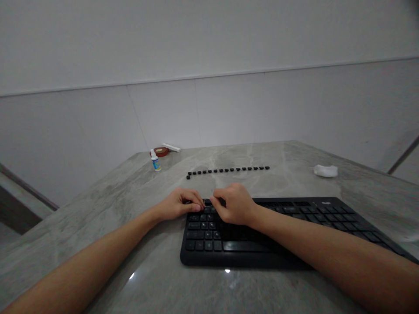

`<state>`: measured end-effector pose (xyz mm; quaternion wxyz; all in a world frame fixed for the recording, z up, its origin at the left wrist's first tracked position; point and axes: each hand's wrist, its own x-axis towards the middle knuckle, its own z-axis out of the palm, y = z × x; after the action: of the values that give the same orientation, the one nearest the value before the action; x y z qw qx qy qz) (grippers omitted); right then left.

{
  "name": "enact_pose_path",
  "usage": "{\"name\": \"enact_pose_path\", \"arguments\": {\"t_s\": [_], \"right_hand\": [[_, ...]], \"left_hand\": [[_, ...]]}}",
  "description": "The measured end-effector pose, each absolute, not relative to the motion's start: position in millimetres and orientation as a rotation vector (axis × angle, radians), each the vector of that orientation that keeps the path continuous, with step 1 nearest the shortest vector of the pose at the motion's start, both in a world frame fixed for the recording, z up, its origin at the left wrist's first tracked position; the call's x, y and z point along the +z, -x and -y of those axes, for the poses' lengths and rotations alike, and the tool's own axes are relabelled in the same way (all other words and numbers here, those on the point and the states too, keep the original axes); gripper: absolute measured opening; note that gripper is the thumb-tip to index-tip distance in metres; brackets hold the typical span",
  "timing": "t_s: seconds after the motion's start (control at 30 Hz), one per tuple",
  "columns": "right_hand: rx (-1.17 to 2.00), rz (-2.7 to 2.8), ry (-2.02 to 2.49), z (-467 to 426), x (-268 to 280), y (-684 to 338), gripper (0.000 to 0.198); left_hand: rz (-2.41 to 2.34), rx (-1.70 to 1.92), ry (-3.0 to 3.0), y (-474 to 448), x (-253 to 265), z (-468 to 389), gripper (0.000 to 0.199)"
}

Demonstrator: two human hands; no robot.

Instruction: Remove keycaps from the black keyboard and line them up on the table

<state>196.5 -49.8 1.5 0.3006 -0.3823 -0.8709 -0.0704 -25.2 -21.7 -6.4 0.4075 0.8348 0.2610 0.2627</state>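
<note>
A black keyboard [199, 255] lies on the table, its left end in front of me. At its upper left corner, my left hand [181, 203] is closed in a pinch. Close beside it on the right, my right hand [235, 205] is also closed, thumb against the bent fingers. Between the fingertips runs a thin pale wire [208, 206], low over the top row of keys, and both hands seem to grip it. Its ends are hidden by my fingers. Behind the keyboard, several loose black keycaps [226, 170] form a long row, with one keycap [188, 177] just in front of its left end.
A small spray bottle [155, 161] with a white top stands at the back left. Behind it are a reddish-brown round object [160, 151] and a white strip [171, 147]. A crumpled white tissue-like piece [325, 170] lies at the right. A pale wall [229, 109] closes the table's back.
</note>
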Motion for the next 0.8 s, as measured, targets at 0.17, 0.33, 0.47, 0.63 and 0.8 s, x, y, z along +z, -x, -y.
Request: {"name": "enact_pose_path", "arguments": {"t_s": [0.17,0.33,0.47,0.63,0.8], "right_hand": [[-0.169,2.334,1.009,48.3,2.3,-197.9,0.032],[-0.154,2.333,1.007,47.5,2.3,-198.4,0.033],[-0.140,2.321,1.005,47.6,2.9,-198.8,0.033],[-0.141,2.316,1.019,48.1,3.2,-198.9,0.034],[-0.140,2.307,1.030,47.6,2.5,-199.0,0.034]], "left_hand": [[-0.644,0.659,-2.139,28.1,-9.8,21.3,0.012],[-0.704,0.727,-2.200,24.2,-7.5,23.9,0.011],[-0.651,0.699,-2.391,22.0,-1.5,30.3,0.012],[-0.728,0.767,-2.401,20.7,-8.2,31.1,0.016],[-0.826,0.827,-2.380,18.3,-15.5,27.4,0.016]]}}
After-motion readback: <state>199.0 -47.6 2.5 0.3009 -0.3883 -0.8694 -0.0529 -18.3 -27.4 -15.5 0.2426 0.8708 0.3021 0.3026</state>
